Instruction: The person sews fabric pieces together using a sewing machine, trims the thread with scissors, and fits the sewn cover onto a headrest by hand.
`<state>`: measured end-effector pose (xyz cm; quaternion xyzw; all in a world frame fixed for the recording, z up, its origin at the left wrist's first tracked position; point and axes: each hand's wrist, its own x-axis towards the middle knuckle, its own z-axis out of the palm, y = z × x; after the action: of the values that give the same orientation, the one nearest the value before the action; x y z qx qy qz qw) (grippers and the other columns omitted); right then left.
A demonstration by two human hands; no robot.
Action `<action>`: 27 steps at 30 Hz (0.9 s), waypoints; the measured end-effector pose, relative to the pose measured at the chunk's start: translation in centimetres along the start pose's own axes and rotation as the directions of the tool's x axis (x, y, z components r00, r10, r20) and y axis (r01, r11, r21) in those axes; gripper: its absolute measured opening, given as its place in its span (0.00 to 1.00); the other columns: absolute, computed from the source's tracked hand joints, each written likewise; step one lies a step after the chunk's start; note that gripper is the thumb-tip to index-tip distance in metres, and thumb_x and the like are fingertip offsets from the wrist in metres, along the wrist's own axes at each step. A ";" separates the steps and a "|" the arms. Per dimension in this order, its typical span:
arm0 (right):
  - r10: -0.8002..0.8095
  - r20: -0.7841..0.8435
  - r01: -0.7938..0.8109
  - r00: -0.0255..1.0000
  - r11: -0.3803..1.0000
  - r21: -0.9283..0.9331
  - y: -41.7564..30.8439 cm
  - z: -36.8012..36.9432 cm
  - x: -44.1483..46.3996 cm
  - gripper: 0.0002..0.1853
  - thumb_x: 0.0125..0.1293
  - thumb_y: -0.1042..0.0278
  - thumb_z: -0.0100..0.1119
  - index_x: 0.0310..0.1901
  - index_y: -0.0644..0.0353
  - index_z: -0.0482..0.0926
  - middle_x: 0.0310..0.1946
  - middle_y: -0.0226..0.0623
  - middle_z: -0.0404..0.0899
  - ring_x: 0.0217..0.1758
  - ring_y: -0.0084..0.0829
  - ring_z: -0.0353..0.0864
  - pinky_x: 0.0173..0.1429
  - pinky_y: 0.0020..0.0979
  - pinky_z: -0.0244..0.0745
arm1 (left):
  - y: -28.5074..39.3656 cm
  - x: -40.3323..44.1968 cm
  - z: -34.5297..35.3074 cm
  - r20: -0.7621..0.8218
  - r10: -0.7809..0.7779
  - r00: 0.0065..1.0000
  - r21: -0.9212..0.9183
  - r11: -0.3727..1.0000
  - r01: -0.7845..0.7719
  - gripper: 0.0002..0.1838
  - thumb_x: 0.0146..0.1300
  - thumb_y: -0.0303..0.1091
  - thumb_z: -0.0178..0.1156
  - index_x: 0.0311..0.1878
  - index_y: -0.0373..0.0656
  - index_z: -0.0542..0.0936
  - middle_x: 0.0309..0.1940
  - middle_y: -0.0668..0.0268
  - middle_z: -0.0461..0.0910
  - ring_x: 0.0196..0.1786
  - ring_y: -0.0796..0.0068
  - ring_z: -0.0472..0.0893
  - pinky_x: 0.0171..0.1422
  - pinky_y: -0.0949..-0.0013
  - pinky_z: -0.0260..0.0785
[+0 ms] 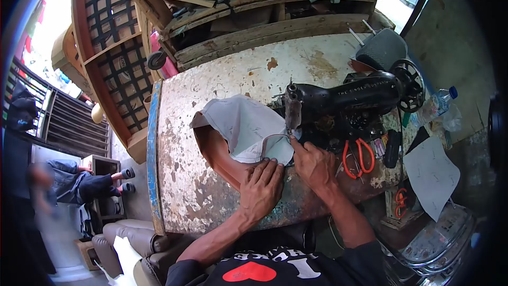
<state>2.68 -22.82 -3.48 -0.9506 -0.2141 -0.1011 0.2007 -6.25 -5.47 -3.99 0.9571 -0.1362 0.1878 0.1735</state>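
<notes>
A sewn leather piece point(219, 154), brown on one face with a pale grey-white lining point(254, 122), stands curved on the worn table. Its right edge reaches under the needle end of a black sewing machine point(344, 98). My left hand point(262, 188) lies with fingers flat and close together on the near edge of the leather piece. Beside the needle, my right hand point(315, 164) rests with its index finger stretched toward the lining's edge and its other fingers bent. The contact under the right fingertips is partly hidden.
Orange-handled scissors point(358, 159) lie right of my right hand, near a dark-handled tool point(392, 148). A plastic bottle point(436, 103) and a pale cut sheet point(433, 172) are farther right. Wooden shelving point(264, 37) stands behind the table. A person point(79, 180) sits at left.
</notes>
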 end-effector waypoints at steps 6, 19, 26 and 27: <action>0.006 0.054 -0.006 0.999 1.000 0.004 0.4 0.5 -0.4 0.22 0.71 0.65 0.63 0.66 0.47 0.86 0.37 0.38 0.85 0.37 0.45 0.92 0.37 0.51 0.85 | -0.8 5.7 -2.8 0.003 0.203 0.979 0.023 0.979 -0.203 0.25 0.68 0.38 0.67 0.66 0.39 0.82 0.66 0.56 0.82 0.71 0.58 0.79 0.72 0.51 0.70; -0.050 -0.060 0.053 0.997 0.998 0.044 -0.3 0.0 -1.3 0.22 0.67 0.69 0.70 0.63 0.51 0.88 0.33 0.34 0.75 0.36 0.37 0.85 0.34 0.42 0.81 | -6.7 9.1 -0.7 0.251 0.239 0.938 -0.062 0.971 -0.230 0.26 0.60 0.26 0.65 0.63 0.57 0.88 0.51 0.66 0.85 0.56 0.61 0.82 0.57 0.54 0.74; -0.001 -0.171 0.039 0.985 0.975 0.219 -1.2 0.1 -0.4 0.16 0.66 0.70 0.70 0.55 0.55 0.90 0.33 0.35 0.76 0.35 0.39 0.85 0.35 0.42 0.81 | -7.9 11.0 -1.0 0.317 0.237 0.918 -0.295 0.945 -0.142 0.28 0.50 0.20 0.62 0.56 0.52 0.92 0.52 0.60 0.86 0.54 0.51 0.85 0.59 0.53 0.82; 0.013 -0.185 0.036 0.983 0.966 0.256 -1.2 0.4 -0.3 0.14 0.66 0.70 0.70 0.53 0.56 0.90 0.32 0.36 0.77 0.35 0.41 0.86 0.36 0.43 0.82 | -8.2 11.4 -1.2 0.340 0.242 0.909 -0.320 0.939 -0.130 0.29 0.50 0.19 0.62 0.56 0.52 0.92 0.52 0.59 0.86 0.54 0.50 0.85 0.60 0.54 0.82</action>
<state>1.94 -21.71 -3.51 -0.9015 -0.2114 -0.1613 0.3414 6.25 0.19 -0.62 0.9217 -0.2842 -0.0044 0.2638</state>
